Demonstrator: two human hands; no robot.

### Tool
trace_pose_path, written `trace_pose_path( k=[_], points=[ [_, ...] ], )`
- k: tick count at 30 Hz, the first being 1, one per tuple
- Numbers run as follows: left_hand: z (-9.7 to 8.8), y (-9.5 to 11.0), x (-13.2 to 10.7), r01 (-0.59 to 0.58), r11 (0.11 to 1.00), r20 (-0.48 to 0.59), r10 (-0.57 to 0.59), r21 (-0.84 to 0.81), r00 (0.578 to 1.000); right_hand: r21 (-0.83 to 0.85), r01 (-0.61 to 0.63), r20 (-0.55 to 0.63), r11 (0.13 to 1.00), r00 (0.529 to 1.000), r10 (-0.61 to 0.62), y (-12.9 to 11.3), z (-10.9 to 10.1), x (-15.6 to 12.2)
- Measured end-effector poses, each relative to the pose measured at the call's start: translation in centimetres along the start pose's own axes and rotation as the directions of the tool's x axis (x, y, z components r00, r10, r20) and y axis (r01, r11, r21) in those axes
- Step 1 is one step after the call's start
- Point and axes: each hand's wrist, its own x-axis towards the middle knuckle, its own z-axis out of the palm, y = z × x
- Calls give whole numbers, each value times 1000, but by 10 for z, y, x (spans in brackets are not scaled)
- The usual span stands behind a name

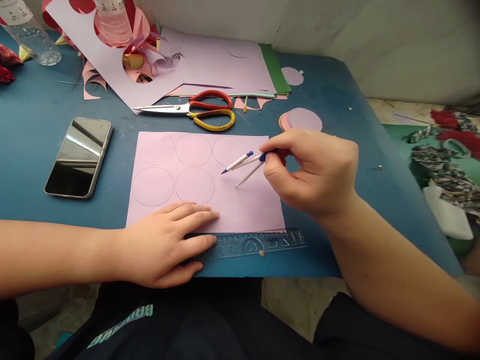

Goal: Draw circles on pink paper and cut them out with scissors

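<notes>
A pink sheet of paper [210, 185] is seen lying flat on a blue table [33, 150], viewed from above by the person working at it. Five pencilled circles are drawn on the sheet, three in the far row and two in the near row. The left hand [165, 245] is laid palm down, fingers spread flat, on the near left corner of the sheet, with its fingertips also touching the left end of a clear plastic ruler [255, 243] that lies along the sheet's near edge. The right hand [311, 172] is held above the right side of the sheet, its thumb and fingers pinched around the top of a drawing compass [243, 167]. The compass legs are spread, the metal needle leg pointing down towards the paper and the blue-tipped pencil leg pointing left. A dark phone [79, 156] is seen lying face up to the left of the sheet. Scissors [195, 110] with red and yellow handles are placed just beyond the sheet's far edge, beside a stack of cut coloured paper [217, 65]. Pink cut-out discs [302, 120] are seen on the far right.
</notes>
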Motion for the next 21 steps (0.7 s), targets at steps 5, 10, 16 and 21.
trace_pose_path(
  k=[5, 10, 16, 21],
  points=[
    [2, 0, 1, 5, 1000, 0, -5, -5, 1000, -11, -104, -60, 995, 993, 103, 8, -3, -8],
    [4, 2, 1, 39, 999, -21, -39, -29, 999, 120, -119, -97, 986, 987, 131, 9, -1, -11],
    [5, 4, 1, 59, 997, -8, -59, -56, 998, 187, -110, -88, 976, 988, 128, 11, 1, -10],
    [7, 6, 0, 63, 997, -24, -64, -55, 998, 236, -50, -125, 971, 989, 81, 26, 9, -9]
  ],
)
